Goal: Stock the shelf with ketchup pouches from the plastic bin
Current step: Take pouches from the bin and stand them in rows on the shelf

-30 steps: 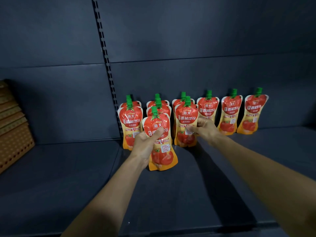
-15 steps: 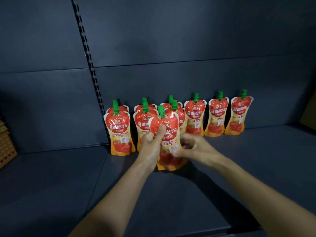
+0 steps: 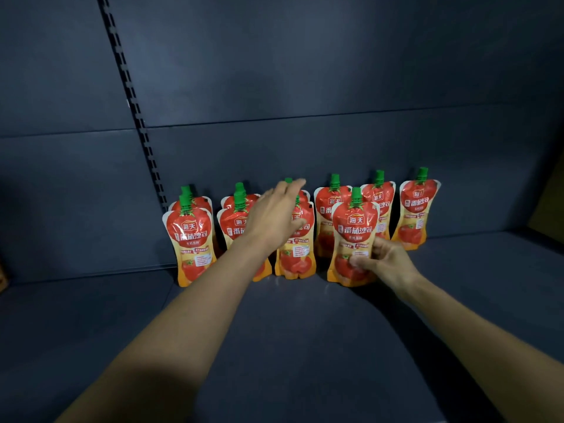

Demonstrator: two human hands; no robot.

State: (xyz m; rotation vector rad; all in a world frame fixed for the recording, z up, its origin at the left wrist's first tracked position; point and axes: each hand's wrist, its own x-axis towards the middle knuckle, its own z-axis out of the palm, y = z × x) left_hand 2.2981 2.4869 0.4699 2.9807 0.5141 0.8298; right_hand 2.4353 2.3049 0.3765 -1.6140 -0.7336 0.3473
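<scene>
Ketchup pouch [image 3: 355, 236] stands upright at one o'clock, pinched low by my right hand [image 3: 389, 265]; my left hand [image 3: 274, 216] hovers at twelve, fingers straight, released; shelf [image 3: 305, 346] deck spreads wide toward six.

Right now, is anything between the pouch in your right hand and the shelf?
Nothing visible does. The right hand holds the pouch upright on the shelf, front row; the left hand hovers apart.

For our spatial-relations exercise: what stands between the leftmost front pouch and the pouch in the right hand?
Head view: second pouch and third pouch, with the left hand over them.
</scene>
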